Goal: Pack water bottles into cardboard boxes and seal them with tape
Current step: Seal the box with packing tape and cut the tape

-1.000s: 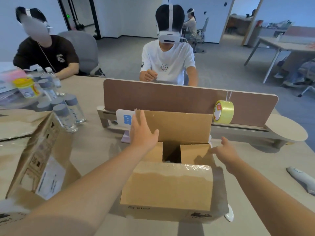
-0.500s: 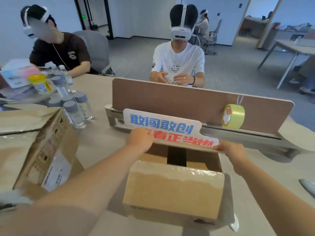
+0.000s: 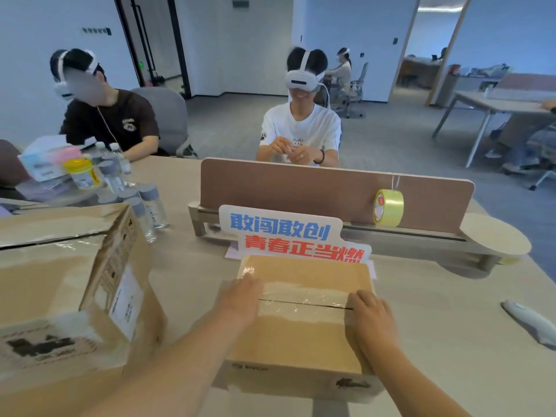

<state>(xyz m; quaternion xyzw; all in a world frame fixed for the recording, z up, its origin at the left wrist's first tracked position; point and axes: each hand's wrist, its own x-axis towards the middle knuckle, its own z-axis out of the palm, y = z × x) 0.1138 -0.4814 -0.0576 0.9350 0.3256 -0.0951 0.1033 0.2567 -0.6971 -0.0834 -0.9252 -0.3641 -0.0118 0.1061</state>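
Head view. Pressing flat on top of the small cardboard box (image 3: pixel 301 338) with the left hand (image 3: pixel 242 297), fingers straight and together, curled round nothing. Same with the right hand (image 3: pixel 371 319), palm down at the right end of the centre seam, also gripping nothing. Between the two hands, both top flaps down and meeting along a dark line under wrinkled clear tape (image 3: pixel 301 299). Contents hidden. Box resting on the table (image 3: pixel 436 311) directly in front, just before one sign (image 3: pixel 294 236) with blue and red characters.

Further out, counted:
- One larger cardboard box (image 3: pixel 60 296) to the left, near the small one but apart from it, with a white label on its side.
- A cluster of water bottles (image 3: pixel 147 212) with grey caps behind that larger box, at least six, exact number unclear.
- One yellow-lidded jar (image 3: pixel 81 173) beside them.
- One yellow tape roll (image 3: pixel 388 207) upright against the brown divider (image 3: pixel 301 188).
- One pale grey tool (image 3: pixel 529 326) lying at the right, well apart.
- Two people in white headsets seated across the table.
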